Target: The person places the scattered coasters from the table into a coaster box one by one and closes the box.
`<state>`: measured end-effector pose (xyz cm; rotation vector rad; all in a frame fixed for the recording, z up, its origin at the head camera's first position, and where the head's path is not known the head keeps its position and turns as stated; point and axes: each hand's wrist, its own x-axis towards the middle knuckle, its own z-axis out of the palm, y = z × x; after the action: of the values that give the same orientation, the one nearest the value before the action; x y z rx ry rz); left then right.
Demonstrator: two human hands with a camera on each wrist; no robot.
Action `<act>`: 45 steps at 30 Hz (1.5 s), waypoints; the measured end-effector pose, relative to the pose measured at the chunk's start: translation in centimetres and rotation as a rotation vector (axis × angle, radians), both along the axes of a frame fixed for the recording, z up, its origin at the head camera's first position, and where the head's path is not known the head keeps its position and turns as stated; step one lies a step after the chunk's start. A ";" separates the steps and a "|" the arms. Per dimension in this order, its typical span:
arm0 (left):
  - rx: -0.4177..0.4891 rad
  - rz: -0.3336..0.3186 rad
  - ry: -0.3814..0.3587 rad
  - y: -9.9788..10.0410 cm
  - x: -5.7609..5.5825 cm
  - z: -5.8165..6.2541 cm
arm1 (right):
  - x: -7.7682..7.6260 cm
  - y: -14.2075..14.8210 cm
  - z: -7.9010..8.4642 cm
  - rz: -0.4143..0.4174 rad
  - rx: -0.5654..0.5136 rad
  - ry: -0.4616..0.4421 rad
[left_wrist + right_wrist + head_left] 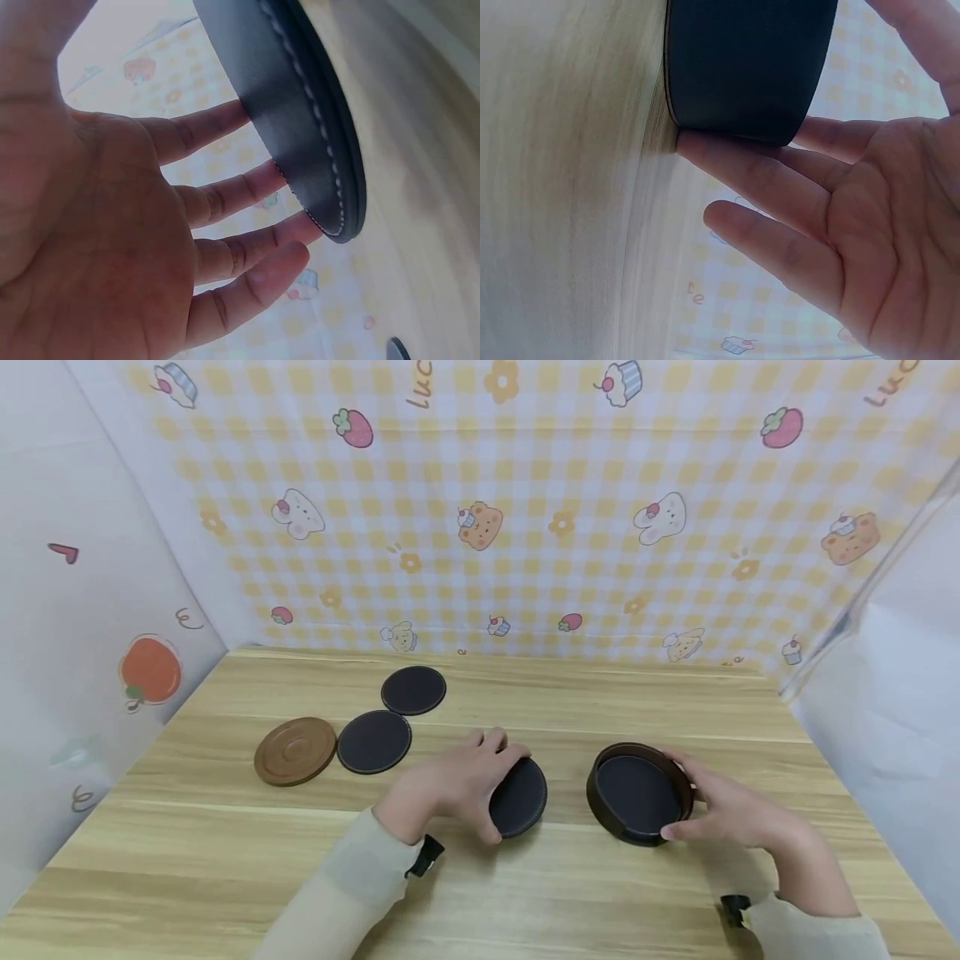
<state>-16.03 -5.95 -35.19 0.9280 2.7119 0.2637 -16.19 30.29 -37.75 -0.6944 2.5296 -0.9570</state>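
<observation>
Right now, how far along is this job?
Maybe done: a black circle inside the round holder; coaster or lining, I can't tell. In hand: left hand grips at least one black coaster; right hand holds the holder. Probably left: two loose black coasters and a brown disc on the table.

I record black coasters [519, 797] with pale edge stitching, a black holder [598, 810] lined brown, a brown disc [296, 751], yellow-and-white checked cloth [517, 468].

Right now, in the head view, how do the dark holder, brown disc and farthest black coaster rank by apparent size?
1. Dark holder
2. Brown disc
3. Farthest black coaster
Distance may shrink the coaster.
</observation>
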 end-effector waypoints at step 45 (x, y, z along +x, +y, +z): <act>-0.145 -0.118 -0.069 14.0 -3.7 2.3 | -0.1 0.3 0.0 -0.022 0.022 0.003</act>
<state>-19.73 8.08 -32.85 1.0120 2.5628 0.0730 -16.31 30.61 -37.79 -0.6636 2.5511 -0.9347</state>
